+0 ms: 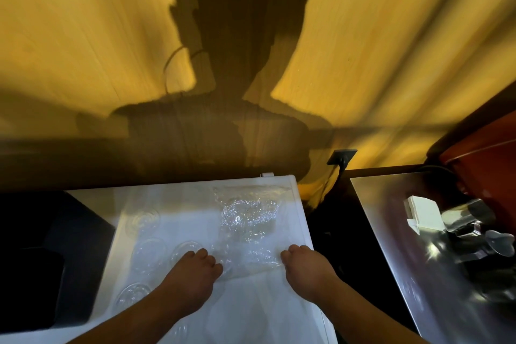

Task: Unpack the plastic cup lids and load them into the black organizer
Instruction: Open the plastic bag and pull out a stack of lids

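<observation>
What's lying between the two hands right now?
In the head view, the crumpled clear plastic bag spans from left hand to right hand.

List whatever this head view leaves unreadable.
All in the head view:
- Black organizer: deep shadow, cut by the left edge; compartments unreadable.
- Plastic bag: glare and crinkles hide its contents.
- Left hand, right hand: curled fingers hide their own grip.
- Loose lids: clear on white, blurred; count uncertain.
- Objects on the metal counter: motion-blurred.

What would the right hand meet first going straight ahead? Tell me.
The bag: the right hand seems to grip its near corner, and the crumpled plastic lies straight ahead.
</observation>
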`<state>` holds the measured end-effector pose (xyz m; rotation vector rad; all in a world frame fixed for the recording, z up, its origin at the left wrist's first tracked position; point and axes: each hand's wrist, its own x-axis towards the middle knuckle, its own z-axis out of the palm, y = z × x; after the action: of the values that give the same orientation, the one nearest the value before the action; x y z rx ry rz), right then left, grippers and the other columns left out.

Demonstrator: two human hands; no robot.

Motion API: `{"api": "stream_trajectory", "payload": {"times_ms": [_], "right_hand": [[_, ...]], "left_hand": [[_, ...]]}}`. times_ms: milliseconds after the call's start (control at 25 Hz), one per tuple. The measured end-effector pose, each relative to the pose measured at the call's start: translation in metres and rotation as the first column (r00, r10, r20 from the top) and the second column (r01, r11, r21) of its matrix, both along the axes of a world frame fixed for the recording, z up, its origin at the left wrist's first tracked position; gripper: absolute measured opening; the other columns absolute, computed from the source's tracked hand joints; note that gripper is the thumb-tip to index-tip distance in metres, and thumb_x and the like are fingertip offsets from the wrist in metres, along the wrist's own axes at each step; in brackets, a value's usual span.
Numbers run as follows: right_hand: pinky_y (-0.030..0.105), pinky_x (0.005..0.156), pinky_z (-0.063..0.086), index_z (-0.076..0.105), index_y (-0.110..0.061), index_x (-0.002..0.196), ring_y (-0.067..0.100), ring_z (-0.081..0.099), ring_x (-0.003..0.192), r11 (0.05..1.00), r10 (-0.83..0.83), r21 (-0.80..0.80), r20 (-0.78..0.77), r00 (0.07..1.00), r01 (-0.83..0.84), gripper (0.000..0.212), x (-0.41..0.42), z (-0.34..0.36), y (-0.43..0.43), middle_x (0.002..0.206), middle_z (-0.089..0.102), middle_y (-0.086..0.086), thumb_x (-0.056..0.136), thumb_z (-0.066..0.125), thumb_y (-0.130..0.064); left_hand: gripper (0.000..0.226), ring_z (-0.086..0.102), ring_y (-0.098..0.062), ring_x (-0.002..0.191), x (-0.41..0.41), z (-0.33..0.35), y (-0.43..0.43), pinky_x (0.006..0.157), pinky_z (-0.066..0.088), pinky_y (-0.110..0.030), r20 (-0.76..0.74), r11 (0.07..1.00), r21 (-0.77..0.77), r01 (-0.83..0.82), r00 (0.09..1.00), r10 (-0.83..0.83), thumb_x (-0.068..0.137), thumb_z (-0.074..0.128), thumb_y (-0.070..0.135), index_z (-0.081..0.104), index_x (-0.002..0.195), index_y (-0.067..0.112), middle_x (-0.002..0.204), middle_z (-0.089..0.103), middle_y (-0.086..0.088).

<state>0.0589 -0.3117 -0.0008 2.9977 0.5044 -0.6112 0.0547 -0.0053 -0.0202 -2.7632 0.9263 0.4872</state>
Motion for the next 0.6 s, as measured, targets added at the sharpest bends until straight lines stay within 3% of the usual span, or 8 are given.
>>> {"api": "stream_trajectory", "payload": {"times_ms": [80, 240, 440, 600], "right_hand": [[0.033, 0.059, 0.031, 0.059, -0.014, 0.111, 0.032, 0.061, 0.101, 1.0, 0.003, 0.006, -0.002, 1.0, -0.003, 0.025, 0.001, 0.005, 0.0, 0.109, 0.063, 0.01, 0.091, 0.045, -0.007], [0.034, 0.064, 0.033, 0.059, -0.015, 0.104, 0.03, 0.062, 0.096, 0.999, -0.009, 0.036, 0.052, 0.999, 0.007, 0.02, 0.002, 0.021, -0.002, 0.103, 0.065, 0.009, 0.092, 0.045, -0.007], [0.029, 0.051, 0.025, 0.059, -0.018, 0.093, 0.022, 0.052, 0.077, 0.996, -0.001, 0.091, 0.173, 0.985, -0.015, 0.015, 0.002, 0.049, -0.007, 0.093, 0.064, 0.004, 0.097, 0.046, -0.012], [0.021, 0.06, 0.044, 0.068, -0.023, 0.1, 0.015, 0.059, 0.077, 0.984, -0.038, 0.176, 0.308, 0.951, -0.017, 0.017, 0.006, 0.076, -0.01, 0.095, 0.071, -0.001, 0.104, 0.052, -0.027]], "left_hand": [[0.034, 0.055, -0.031, 0.108, 0.0, 0.003, 0.003, 0.089, 0.044, -0.046, 0.023, 1.0, -0.02, -0.011, 1.0, 0.012, 0.092, 0.04, 0.016, 0.061, 0.118, 0.017, 0.114, 0.068, -0.009], [0.03, 0.058, -0.027, 0.1, 0.0, 0.021, 0.001, 0.083, 0.045, -0.042, 0.056, 0.994, -0.089, -0.069, 0.996, 0.074, 0.093, 0.038, 0.015, 0.063, 0.11, 0.018, 0.105, 0.071, -0.007], [0.021, 0.054, -0.025, 0.083, 0.004, 0.057, 0.004, 0.069, 0.033, -0.038, 0.114, 0.985, -0.132, -0.107, 0.986, 0.122, 0.099, 0.038, 0.02, 0.059, 0.102, 0.019, 0.095, 0.068, -0.005], [0.021, 0.059, -0.027, 0.085, 0.011, 0.09, 0.003, 0.067, 0.036, -0.038, 0.147, 0.983, -0.147, -0.111, 0.98, 0.133, 0.1, 0.039, 0.021, 0.059, 0.106, 0.019, 0.096, 0.068, -0.005]]}}
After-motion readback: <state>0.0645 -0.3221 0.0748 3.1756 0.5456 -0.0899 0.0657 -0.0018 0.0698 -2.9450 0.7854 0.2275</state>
